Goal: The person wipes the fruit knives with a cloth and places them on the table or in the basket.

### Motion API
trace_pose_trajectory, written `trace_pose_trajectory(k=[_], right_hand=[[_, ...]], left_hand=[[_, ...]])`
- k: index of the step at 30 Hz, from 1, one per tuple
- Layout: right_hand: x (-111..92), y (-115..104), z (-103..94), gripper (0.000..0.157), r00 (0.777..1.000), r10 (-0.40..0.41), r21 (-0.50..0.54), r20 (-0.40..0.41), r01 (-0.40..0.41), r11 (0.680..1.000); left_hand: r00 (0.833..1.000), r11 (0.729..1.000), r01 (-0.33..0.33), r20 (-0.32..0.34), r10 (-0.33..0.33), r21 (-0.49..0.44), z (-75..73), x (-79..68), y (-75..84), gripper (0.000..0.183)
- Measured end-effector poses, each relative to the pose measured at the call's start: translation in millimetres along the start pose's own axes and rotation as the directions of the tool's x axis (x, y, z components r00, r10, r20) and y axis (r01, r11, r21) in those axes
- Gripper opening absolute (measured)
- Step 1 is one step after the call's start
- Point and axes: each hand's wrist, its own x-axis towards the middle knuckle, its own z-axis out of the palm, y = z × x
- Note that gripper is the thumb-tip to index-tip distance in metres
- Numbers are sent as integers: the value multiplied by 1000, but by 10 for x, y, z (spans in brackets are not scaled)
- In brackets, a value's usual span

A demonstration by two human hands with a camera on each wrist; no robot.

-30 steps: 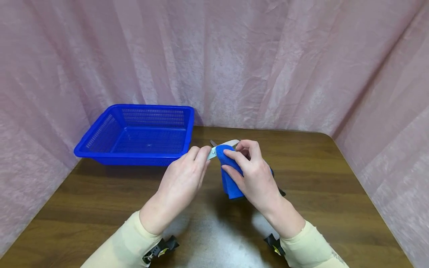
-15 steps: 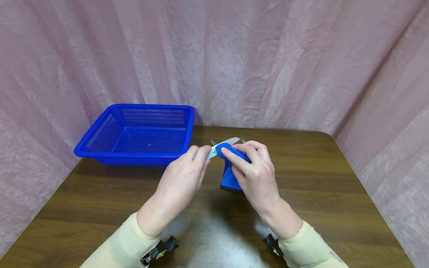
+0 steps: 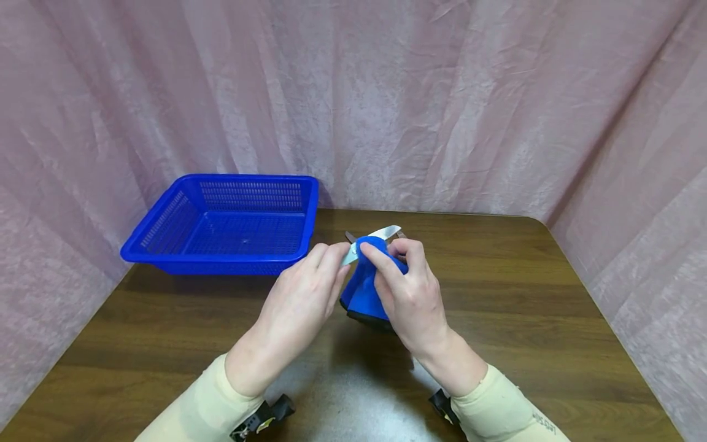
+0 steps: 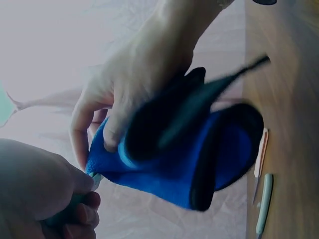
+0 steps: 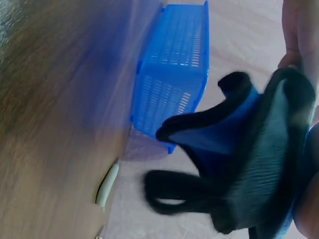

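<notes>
In the head view my left hand (image 3: 301, 288) grips a knife by its handle, which is mostly hidden in the fist. The knife's pale blade (image 3: 385, 232) points to the upper right. A blue cloth (image 3: 367, 294) with black edging is folded over the blade's middle. My right hand (image 3: 411, 291) pinches this cloth against the blade, thumb and fingers on either side. Below the fingers the rest of the cloth hangs down. Its dark edging and a black loop (image 5: 174, 191) show in the right wrist view.
A blue plastic basket (image 3: 221, 261) stands at the back left of the wooden table (image 3: 497, 294). Behind the hands, near the table's back, lie knives, one with a pale green handle (image 4: 265, 204). A pink curtain (image 3: 420, 110) hangs around the table.
My right hand has shifted along the blade and back, wiping it with the cloth. The cloth's hanging end has swung left. My left hand stays almost still.
</notes>
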Motion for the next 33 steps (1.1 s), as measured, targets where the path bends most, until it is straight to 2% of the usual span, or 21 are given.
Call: trace_pose_trajectory(k=[7, 13, 17, 21, 28, 33], right_hand=[[28, -10, -26, 49, 996, 63, 57, 67, -66, 996], [-6, -65, 31, 61, 994, 96, -7, 49, -95, 995], [-17, -83, 36, 58, 998, 66, -118, -6, -67, 991], [13, -50, -32, 57, 999, 10, -192, -33, -16, 981], [112, 24, -184, 64, 999, 19, -177, 28, -14, 984], [167, 69, -254, 54, 999, 16, -122, 33, -12, 992]], left_hand=[[1000, 999, -16, -12, 16, 42, 24, -5, -22, 29], [1000, 1000, -18, -23, 18, 18, 35, -11, -36, 31], [999, 1000, -23, -28, 23, 17, 44, -11, -24, 30], [999, 998, -23, -43, 25, 61, 44, -2, -14, 29], [999, 995, -10, -47, 15, 98, 30, -10, -34, 27], [999, 995, -10, -30, 13, 102, 28, -18, -47, 26]])
